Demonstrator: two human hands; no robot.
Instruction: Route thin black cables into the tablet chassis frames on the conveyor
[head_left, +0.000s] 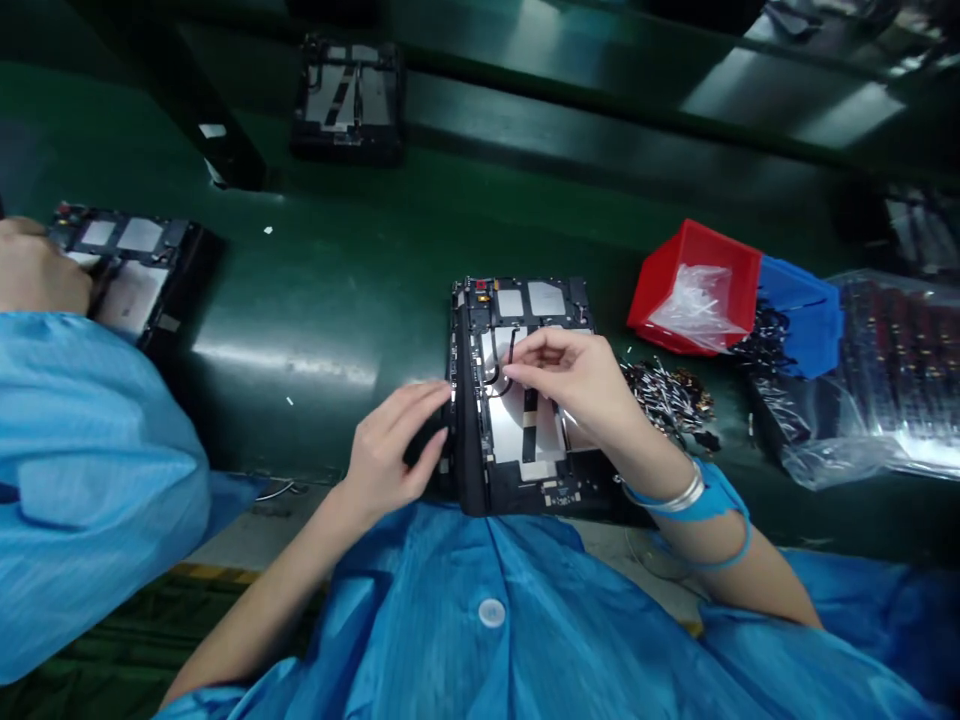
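Blue sleeve far left, a co-worker's; the co-worker's hand is over a black device, can't tell if it holds anything. Green surface under everything, with a back device well apart from the hands. Left hand next: grip spread, nothing held, fingertips at the left edge of the middle device, touching or just beside, can't tell which. Middle device lies flat on the surface right in front of the person, insides facing up. Probably stiff and fairly heavy, should sit steady; bare boards look fragile, so hold by the dark outer edges. Silver plate looks smooth, maybe slippery. Thin black cable is above that plate; right hand has its grip pinched on it, thumb against finger. Cable should be light, bendy, easy to kink; pinch gently near an end, no hard tugging. Right of it, pile of small parts, loose, likely light and prone to tangle. Red bin holds a clear bag, soft; blue bin beside it, dark bits at its mouth. Clear trays far right, thin plastic, likely flimsy.
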